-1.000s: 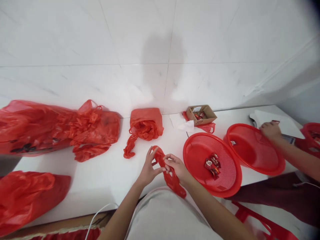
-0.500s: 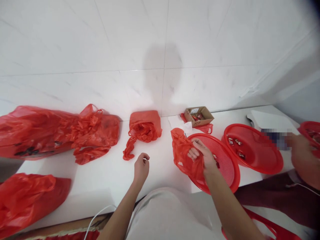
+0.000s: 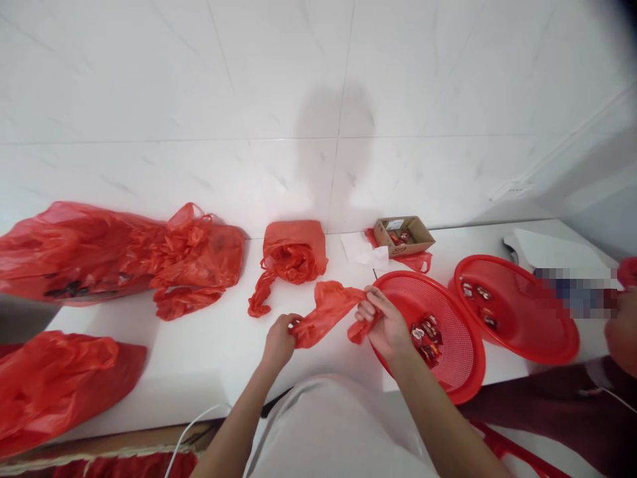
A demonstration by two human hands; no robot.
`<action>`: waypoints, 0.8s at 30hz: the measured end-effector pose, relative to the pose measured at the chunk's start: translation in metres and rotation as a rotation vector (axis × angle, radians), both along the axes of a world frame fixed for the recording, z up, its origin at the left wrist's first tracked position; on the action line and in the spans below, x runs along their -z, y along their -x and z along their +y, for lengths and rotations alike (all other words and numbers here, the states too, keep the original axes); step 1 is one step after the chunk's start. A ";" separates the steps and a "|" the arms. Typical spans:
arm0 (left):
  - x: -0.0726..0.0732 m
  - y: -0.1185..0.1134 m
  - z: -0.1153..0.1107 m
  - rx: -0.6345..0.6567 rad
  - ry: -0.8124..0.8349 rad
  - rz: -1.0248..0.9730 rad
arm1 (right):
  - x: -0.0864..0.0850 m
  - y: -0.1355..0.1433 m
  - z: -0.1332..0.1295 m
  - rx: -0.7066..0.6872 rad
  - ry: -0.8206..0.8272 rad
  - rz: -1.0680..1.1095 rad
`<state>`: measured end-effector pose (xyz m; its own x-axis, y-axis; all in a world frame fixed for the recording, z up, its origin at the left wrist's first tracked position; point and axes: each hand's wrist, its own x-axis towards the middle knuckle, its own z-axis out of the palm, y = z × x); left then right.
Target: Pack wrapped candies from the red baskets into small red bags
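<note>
A thin red plastic bag [image 3: 326, 311] is stretched between my two hands, low over the white table. My left hand [image 3: 279, 340] pinches its left end. My right hand [image 3: 388, 322] grips the other end, with a bunched part hanging below the fingers. Just right of that hand stands a red mesh basket [image 3: 460, 332] with several small wrapped packets [image 3: 426, 338] inside. Behind my left hand lies a folded stack of red bags [image 3: 294, 242], with one twisted length trailing off it toward me.
Large filled red bags [image 3: 74, 245] lie at the left, and another [image 3: 64, 385] is nearer me. A small cardboard box [image 3: 405, 237] stands by the wall. A second red basket [image 3: 527, 312] holds a few packets. A co-worker's hand [image 3: 622, 325] is at the far right.
My left hand, holding nothing before, has taken hold of the bag. The bag, bunched in my right hand earlier, is now drawn out between both hands. My right hand has shifted slightly left.
</note>
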<state>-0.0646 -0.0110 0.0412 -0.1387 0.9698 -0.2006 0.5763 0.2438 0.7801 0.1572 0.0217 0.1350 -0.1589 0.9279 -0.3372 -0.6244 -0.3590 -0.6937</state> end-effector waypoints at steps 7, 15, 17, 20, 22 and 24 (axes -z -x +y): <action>-0.008 0.039 0.000 -0.237 0.124 -0.244 | 0.041 -0.027 0.007 0.196 -0.098 -0.740; -0.037 -0.004 0.002 -0.131 0.203 -0.662 | 0.038 0.020 -0.017 -0.238 -0.871 -1.476; -0.045 -0.009 -0.002 -0.098 0.261 -0.789 | 0.049 0.030 -0.017 -0.408 -0.891 -1.584; -0.056 0.003 -0.011 -0.075 0.319 -0.951 | 0.068 0.025 -0.007 -0.549 -0.647 -1.686; -0.060 0.020 -0.016 -0.132 0.295 -1.000 | 0.077 0.010 0.001 -0.598 -0.464 -1.689; -0.059 0.039 -0.017 -0.193 0.250 -1.027 | 0.079 -0.008 0.005 -0.621 -0.375 -1.685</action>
<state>-0.1034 -0.0281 0.1001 0.0625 0.8649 -0.4981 -0.3918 0.4802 0.7848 0.1657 0.0271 0.0564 -0.2202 0.9293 -0.2966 0.8869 0.0642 -0.4575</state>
